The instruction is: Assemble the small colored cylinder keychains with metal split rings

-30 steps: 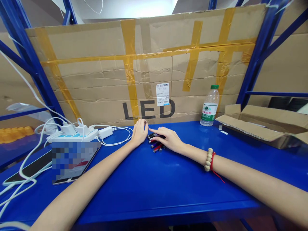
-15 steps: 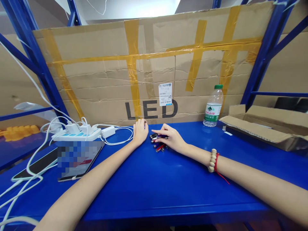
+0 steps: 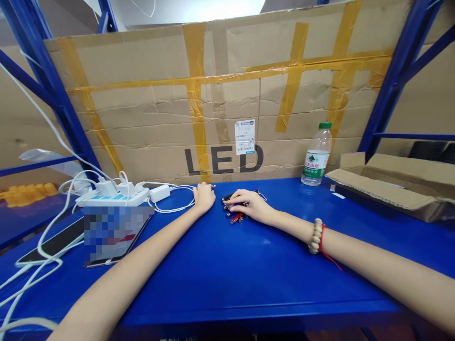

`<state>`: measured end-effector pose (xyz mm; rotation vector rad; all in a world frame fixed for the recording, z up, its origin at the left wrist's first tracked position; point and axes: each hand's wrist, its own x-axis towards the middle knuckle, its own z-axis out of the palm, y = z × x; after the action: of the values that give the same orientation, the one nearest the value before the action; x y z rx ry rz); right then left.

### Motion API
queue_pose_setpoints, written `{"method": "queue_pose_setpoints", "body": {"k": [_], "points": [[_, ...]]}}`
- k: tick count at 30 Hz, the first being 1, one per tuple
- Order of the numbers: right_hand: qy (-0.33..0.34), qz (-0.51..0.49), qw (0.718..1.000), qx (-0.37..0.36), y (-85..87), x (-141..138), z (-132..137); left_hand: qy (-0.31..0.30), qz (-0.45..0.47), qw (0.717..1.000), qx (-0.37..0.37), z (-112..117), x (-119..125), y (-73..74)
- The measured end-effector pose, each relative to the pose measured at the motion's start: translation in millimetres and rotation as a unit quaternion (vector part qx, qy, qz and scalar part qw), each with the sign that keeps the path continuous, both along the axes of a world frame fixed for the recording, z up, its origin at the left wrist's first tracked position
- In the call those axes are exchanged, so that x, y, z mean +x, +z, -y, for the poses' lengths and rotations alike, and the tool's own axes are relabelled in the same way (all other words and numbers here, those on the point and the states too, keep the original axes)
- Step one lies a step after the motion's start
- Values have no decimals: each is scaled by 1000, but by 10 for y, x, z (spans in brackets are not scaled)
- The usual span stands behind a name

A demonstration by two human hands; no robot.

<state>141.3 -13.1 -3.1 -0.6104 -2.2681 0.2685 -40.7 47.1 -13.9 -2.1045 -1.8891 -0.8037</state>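
Observation:
A small pile of short cylinders [image 3: 235,217], red, black and purple, lies on the blue shelf top [image 3: 227,270] near the cardboard backing. My right hand [image 3: 250,205] rests on top of this pile with its fingers curled down over several of them. A bead bracelet with a red cord [image 3: 316,235] sits on that wrist. My left hand [image 3: 204,196] lies just left of the pile, fingers curled under, with a small dark tip showing at its fingertips. I cannot make out what that hand holds.
A taped cardboard sheet marked LED [image 3: 223,161] closes the back. A water bottle [image 3: 316,154] and an open cardboard box [image 3: 391,187] stand at the right. At the left lie a white power strip [image 3: 113,196] with chargers and cables, a tablet [image 3: 113,234] and a phone [image 3: 53,244].
My right hand's fingers went from stretched out to curled down over the pile of cylinders. My left hand stayed nearly where it was. The view shifted slightly.

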Motion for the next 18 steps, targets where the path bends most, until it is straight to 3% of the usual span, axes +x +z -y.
{"method": "queue_pose_setpoints", "body": {"k": [4,8,12,18], "points": [[-29,-3,999,19,19,3,29,-55,-4,998,2,1,3,6],[-92,-12,994,61,25,8,53,-2,-14,999,37,36,34,15],[-116,-12,991,59,39,7,85,55,-39,998,-14,78,66,35],[-130,-12,991,41,51,3,107,18,-57,998,-29,98,48,69]]}}
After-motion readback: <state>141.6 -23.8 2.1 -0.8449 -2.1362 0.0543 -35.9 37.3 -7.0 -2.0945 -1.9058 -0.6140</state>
